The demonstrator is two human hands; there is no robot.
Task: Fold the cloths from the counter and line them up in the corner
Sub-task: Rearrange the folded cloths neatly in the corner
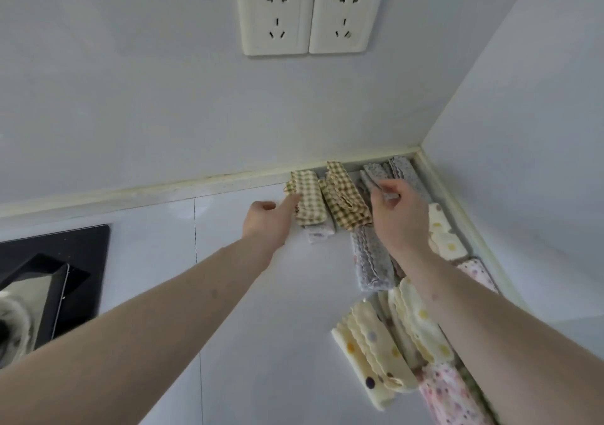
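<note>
A person's two bare arms reach across a white counter (261,294) toward the corner where two pale walls meet. The left hand (266,225) rests just left of a green checked folded cloth (309,201), its forefinger stretched out and touching the cloth's left edge while the other fingers curl loosely under. The right hand (400,217) hangs over the cloths nearer the corner, fingers bent together around a fold of grey patterned cloth (380,176); whether they truly pinch it cannot be told from this angle.

Between the hands, a second green checked cloth (344,201) lies tilted, partly raised off the counter. A blue-grey dotted cloth (372,261) lies on the counter below the right wrist. Farther from the corner, cream cloths with coloured dots (376,346) and a pink dotted cloth (447,395) run along the right wall, and another cream folded cloth (444,232) sits against that wall.

Two white wall sockets (310,11) hang above the corner row. A black hob (75,261) occupies the counter well to the left.
</note>
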